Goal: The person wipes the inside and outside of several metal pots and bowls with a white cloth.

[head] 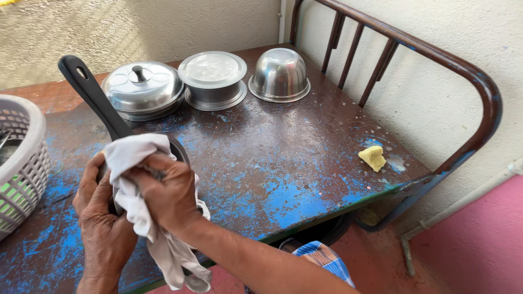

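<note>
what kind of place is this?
Likely a household dishwashing spot, perhaps outdoors. Steel vessels sit upturned on a worn blue-painted metal table, a plastic basket stands to the left, and both hands wipe a black pan with a white cloth.

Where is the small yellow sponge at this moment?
In the head view, the small yellow sponge lies alone at the right edge of the worn blue-and-brown metal table, near the curved rusty rail, right of the upturned steel bowl.
</note>
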